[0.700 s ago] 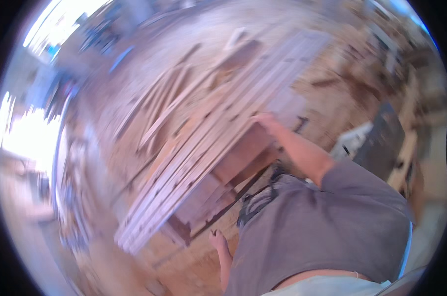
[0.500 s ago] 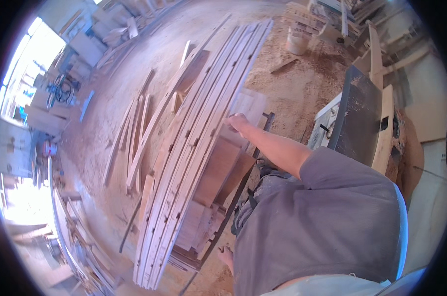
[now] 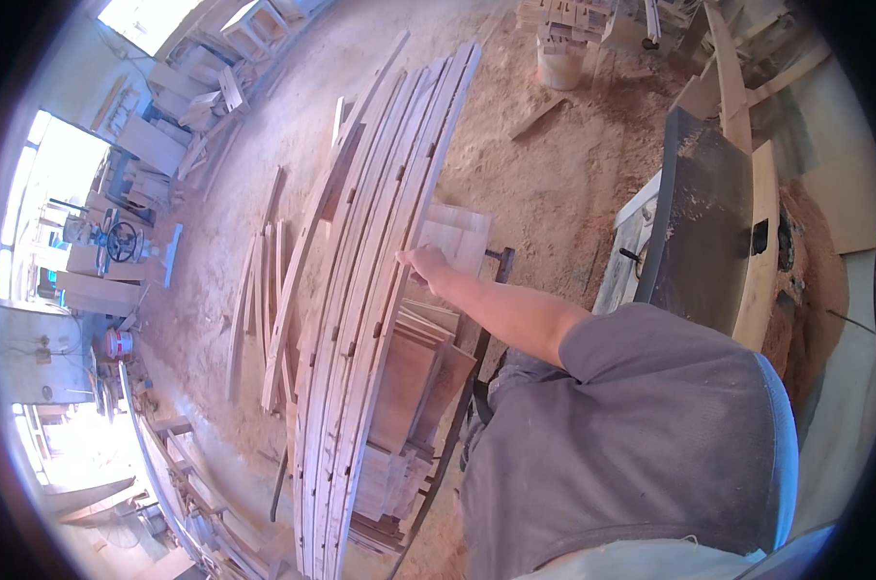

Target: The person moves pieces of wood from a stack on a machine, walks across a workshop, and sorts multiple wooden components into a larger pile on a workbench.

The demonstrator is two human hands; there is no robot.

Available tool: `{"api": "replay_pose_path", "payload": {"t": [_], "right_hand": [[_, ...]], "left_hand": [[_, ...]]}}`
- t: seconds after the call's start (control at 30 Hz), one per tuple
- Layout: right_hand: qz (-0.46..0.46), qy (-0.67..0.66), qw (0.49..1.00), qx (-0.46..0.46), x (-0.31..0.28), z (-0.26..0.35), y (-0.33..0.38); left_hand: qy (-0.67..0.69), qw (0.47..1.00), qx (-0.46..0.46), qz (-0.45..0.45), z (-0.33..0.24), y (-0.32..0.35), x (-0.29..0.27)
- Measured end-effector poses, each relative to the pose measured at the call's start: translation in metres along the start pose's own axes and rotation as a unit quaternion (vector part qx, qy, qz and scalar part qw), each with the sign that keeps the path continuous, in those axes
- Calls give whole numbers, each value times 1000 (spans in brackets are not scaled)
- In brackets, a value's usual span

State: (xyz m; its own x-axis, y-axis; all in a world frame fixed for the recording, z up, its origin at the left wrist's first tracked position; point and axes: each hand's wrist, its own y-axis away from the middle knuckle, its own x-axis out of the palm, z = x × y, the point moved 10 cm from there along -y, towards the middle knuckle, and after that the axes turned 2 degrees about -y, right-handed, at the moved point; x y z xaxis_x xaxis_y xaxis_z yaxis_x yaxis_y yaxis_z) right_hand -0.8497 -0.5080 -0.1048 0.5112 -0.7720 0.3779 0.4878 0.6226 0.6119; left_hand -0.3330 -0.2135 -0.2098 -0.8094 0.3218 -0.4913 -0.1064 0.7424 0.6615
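Note:
Several long wooden strips with dark slots cut along them lie side by side across a stack. My right hand [image 3: 424, 265] reaches over from the sleeve, its fingers closed on the near edge of the outermost wooden strip [image 3: 387, 300], above its middle. That strip's far end sticks out a little past its neighbours [image 3: 360, 242]. Beneath and beside the strips are flat wooden panels [image 3: 404, 391] and stacked shorter pieces [image 3: 387, 483]. My left hand is out of sight.
Loose battens [image 3: 264, 280] lie on the dusty floor beyond the strips. A dark metal bar [image 3: 440, 459] runs along the stack's near side. To the right stands a machine with a dark, sawdust-strewn top [image 3: 701, 213]. A bucket of wood pieces [image 3: 560, 68] stands at the back.
The view has shifted, and the strips now stand steeper in it. The outermost strip's far end now juts past the others. My left hand, visible low down before, has left the picture.

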Motion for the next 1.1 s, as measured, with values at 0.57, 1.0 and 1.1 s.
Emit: {"api": "replay_pose_path", "payload": {"t": [0.57,1.0,1.1], "right_hand": [[178,775,453,-403,-21,62,-18],[-110,422,776,-455,-183,482,-160],[-27,429,819,-380,-172,475,-214]], "left_hand": [[-4,999,15,34,-53,-19,69],[144,989,34,21,-294,-41,210],[86,996,11,35,-376,-24,233]]}}
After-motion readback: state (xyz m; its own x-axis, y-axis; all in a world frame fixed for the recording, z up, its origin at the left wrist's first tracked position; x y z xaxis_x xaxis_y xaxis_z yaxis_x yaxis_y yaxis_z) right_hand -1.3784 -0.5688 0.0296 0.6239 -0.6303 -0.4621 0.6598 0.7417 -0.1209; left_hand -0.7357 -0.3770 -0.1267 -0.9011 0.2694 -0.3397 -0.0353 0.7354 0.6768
